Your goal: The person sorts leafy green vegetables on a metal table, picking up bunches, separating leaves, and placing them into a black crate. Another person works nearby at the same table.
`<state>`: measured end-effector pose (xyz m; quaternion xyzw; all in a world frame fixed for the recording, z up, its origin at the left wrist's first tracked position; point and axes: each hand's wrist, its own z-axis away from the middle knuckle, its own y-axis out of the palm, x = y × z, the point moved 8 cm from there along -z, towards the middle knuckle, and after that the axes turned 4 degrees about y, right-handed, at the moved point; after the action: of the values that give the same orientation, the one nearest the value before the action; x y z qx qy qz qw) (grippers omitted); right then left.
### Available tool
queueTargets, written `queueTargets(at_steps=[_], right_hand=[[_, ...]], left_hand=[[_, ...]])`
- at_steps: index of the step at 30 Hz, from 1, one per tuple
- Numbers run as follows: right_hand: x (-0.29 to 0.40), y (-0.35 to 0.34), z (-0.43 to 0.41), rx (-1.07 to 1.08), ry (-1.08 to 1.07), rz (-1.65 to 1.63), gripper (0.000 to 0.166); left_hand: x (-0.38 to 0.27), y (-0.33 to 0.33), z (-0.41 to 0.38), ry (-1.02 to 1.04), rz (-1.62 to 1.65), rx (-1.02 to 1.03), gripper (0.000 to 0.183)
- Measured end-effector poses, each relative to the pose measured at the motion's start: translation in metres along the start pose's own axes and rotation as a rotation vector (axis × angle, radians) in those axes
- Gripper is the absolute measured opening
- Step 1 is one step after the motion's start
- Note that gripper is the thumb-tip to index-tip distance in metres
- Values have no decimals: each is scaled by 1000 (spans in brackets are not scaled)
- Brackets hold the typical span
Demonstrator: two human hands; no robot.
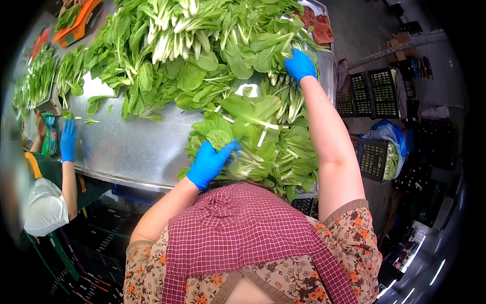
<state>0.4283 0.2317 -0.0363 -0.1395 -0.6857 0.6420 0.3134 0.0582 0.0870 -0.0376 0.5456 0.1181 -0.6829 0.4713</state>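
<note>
My left hand, in a blue glove, grips a bunch of leafy greens with pale stems, close to the table's front edge. That bunch is blurred, and some of the fingers are hidden behind its leaves. Farther away, on the right, my right hand is closed at the side of the big heap of greens. A white stem end shows by its fingertips; the rest of what it grips is hidden. Between the hands, loose leaves lie over more bunches, with their stems towards me.
The metal table has a raised rim. Reddish-brown cloths or gloves lie at its far right corner. A co-worker's blue-gloved hand is at the left, near an orange tray. Black crates stand on the floor at right.
</note>
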Motion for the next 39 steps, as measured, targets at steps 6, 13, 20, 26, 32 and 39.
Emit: queueTargets(at_steps=[6, 13, 20, 26, 32, 39], right_hand=[[10, -27, 34, 11, -9, -225, 26], [78, -72, 150, 106, -415, -758, 25], [127, -67, 246, 233, -794, -657, 35], [91, -32, 267, 312, -270, -1224, 38], [104, 11, 301, 751, 114, -1353, 35], [91, 13, 303, 636, -371, -644, 24]], left_hand=[[5, -16, -8, -29, -5, -87, 27], [-25, -31, -21, 75, 228, -213, 34], [-41, -2, -23, 71, 318, -83, 29], [-33, -9, -19, 157, 366, -145, 33], [-26, -7, -17, 176, 437, -153, 40], [-26, -10, -17, 246, 438, -258, 29]])
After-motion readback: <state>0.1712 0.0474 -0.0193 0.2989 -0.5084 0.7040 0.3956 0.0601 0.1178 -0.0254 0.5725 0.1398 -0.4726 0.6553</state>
